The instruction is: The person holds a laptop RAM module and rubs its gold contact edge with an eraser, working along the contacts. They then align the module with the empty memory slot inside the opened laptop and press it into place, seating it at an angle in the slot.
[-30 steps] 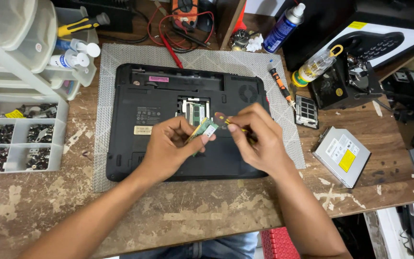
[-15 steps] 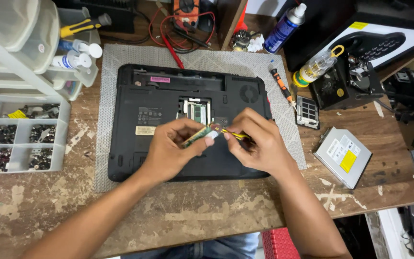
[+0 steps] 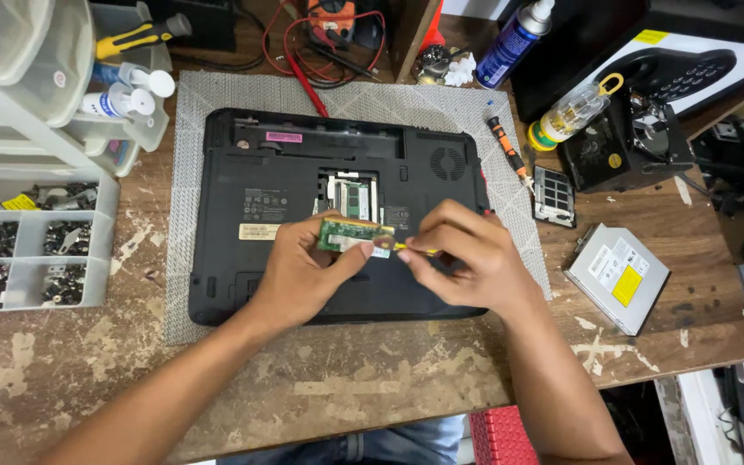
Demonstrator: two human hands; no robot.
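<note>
A black laptop (image 3: pixel 251 172) lies upside down on a grey mat (image 3: pixel 243 90), its memory bay (image 3: pixel 350 196) open with a green module still inside. My left hand (image 3: pixel 299 275) grips a small green memory module (image 3: pixel 355 234) by its edges, just below the bay. My right hand (image 3: pixel 462 258) pinches a thin yellow tool (image 3: pixel 413 249) whose tip touches the module's right end.
A parts organiser with screws (image 3: pixel 27 250) sits at the left. An orange screwdriver (image 3: pixel 508 153), a small black cover (image 3: pixel 554 196) and a silver optical drive (image 3: pixel 617 275) lie to the right. A blue spray can (image 3: pixel 514 39) and a bottle (image 3: pixel 572 112) stand behind.
My left hand turned the module from tilted to nearly level and flat toward me. My right hand stayed against its right end with the yellow tool.
</note>
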